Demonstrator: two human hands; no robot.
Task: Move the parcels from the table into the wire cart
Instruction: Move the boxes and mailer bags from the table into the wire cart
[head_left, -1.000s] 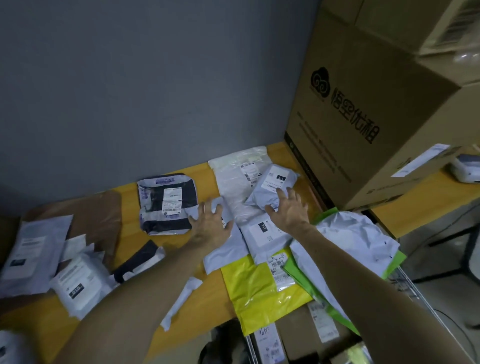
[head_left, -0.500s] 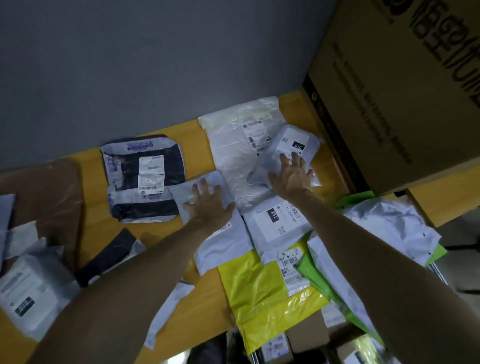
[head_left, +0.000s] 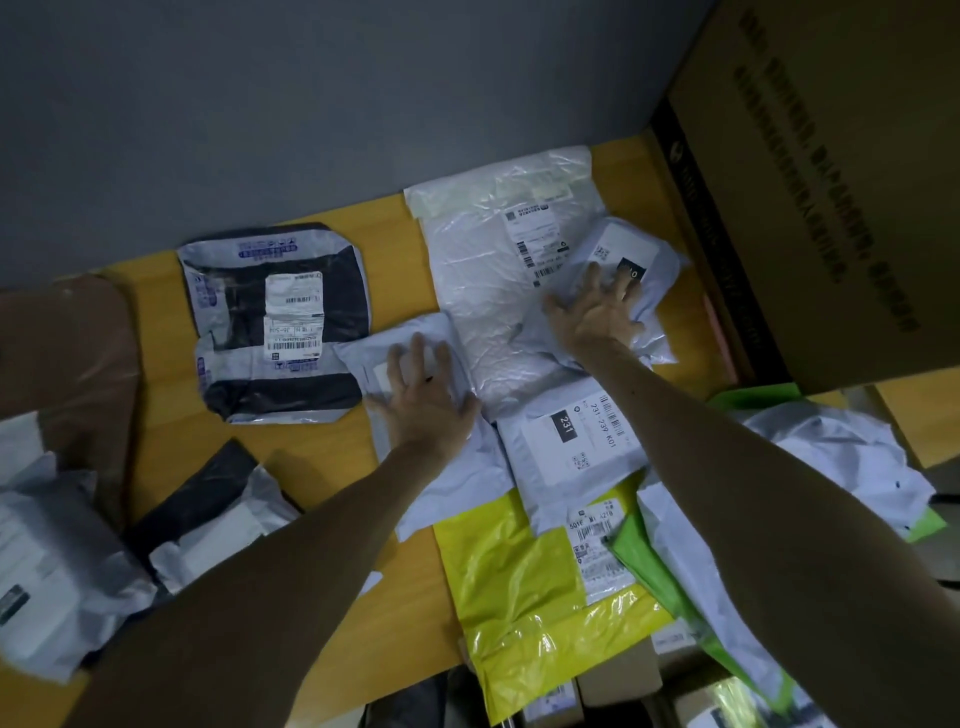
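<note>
The left hand (head_left: 423, 400) lies flat, fingers spread, on a white parcel (head_left: 358, 356) on the bench (head_left: 156, 338), left of the cardboard box (head_left: 831, 208). The right hand (head_left: 592, 312), fingers spread, presses a small parcel (head_left: 662, 257) just beside that box.

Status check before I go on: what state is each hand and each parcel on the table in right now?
left hand: open, flat on the plain white parcel.
right hand: open, fingers spread on the crumpled parcel.
striped parcel: flat, label up, untouched.
big white bag: flat, label up, partly under the crumpled parcel.
yellow bag: hanging over the table edge.
231 parcel: label up, overlapping the yellow bag.
</note>
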